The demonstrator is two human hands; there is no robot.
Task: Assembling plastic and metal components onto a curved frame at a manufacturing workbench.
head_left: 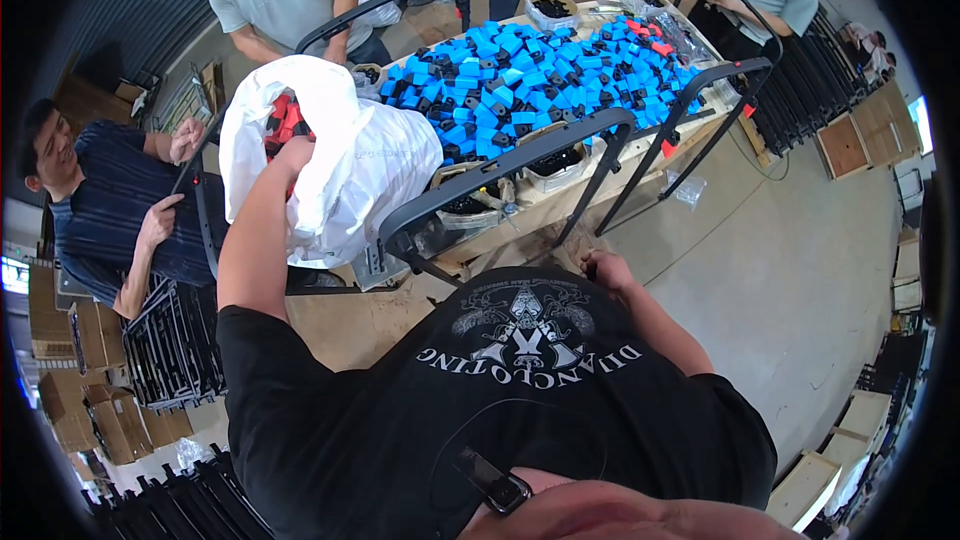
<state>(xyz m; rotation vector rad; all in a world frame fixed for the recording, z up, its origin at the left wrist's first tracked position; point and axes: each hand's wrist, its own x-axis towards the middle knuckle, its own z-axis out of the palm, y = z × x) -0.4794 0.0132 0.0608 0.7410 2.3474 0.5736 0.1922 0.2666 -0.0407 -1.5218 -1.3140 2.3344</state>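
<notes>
Lying just beside left fingers (299, 151), red parts (285, 123) inside white bag (385, 160)

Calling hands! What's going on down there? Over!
Left hand in white bag, by red parts. Right hand low, grip unclear. Black frame stands before blue pile.

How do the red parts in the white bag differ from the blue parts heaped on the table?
The red parts sit inside the white bag; the blue parts lie on the table. The red parts show only through the bag's opening, beside the left hand; the blue parts spread in plain view. Both are jumbled.
</notes>
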